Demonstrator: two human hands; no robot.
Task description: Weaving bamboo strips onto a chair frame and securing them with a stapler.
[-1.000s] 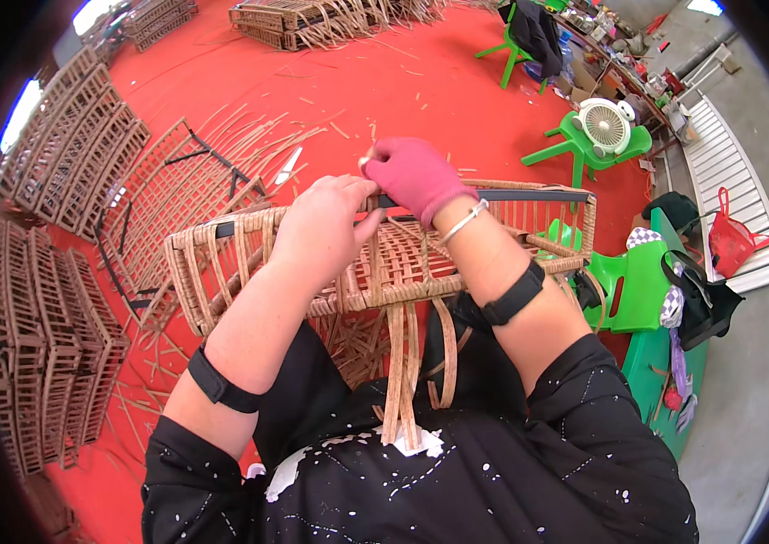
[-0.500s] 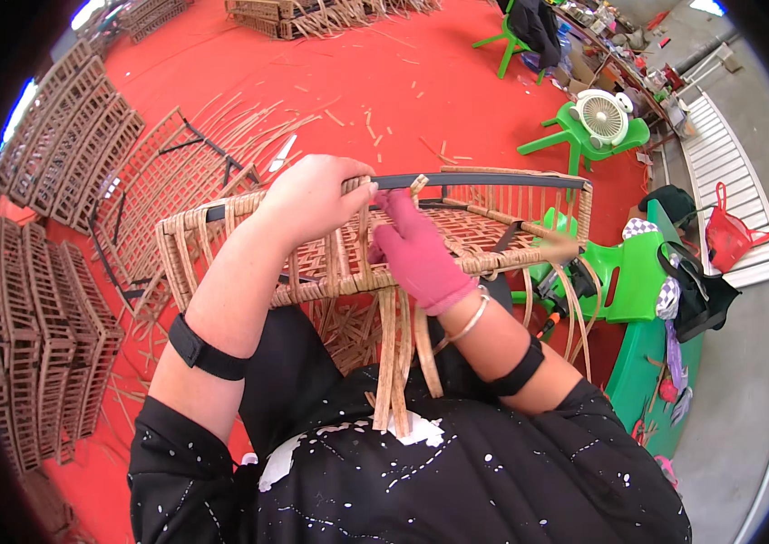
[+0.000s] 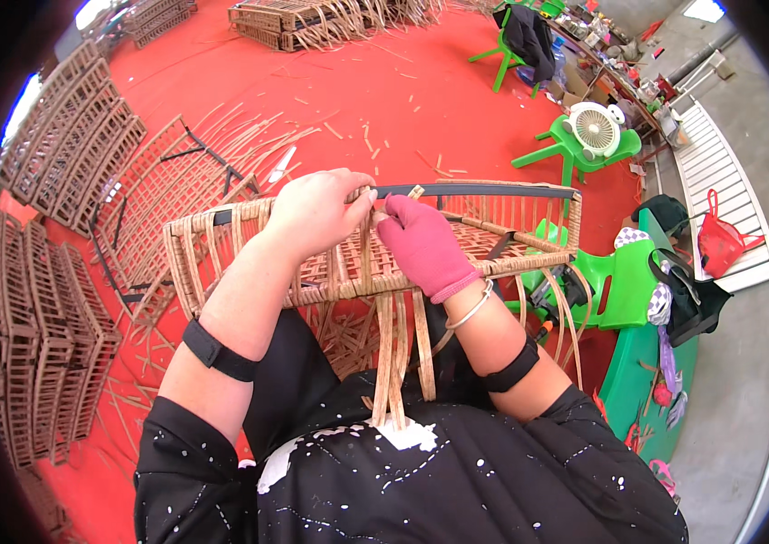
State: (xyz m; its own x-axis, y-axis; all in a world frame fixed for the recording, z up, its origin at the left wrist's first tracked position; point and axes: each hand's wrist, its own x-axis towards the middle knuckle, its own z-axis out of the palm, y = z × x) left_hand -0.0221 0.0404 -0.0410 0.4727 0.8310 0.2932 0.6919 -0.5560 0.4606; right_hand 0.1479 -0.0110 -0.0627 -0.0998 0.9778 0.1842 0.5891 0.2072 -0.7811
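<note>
Lowered from above the dark rail (image 3: 493,190) a second ago, our right hand (image 3: 421,245) in its pink knit glove now sits just below that rail, close beside our bare left hand (image 3: 316,213). Around us spreads red floor covering (image 3: 294,95), littered with slender tan scraps. Wicker frames (image 3: 49,335) stand stacked on our left, openwork and gridded. Before our torso, above our lap, lies the long wicker basket (image 3: 484,269), its near rim tightly wrapped. Our left grip is closed over the flat, smooth rail along its top. Our right grip is narrow, fingertips bunched against the weave; we cannot tell whether they pinch anything. Flat, grained strips (image 3: 384,354) dangle below the near rim. Slim and pale, a bangle (image 3: 482,305) rings our right wrist.
</note>
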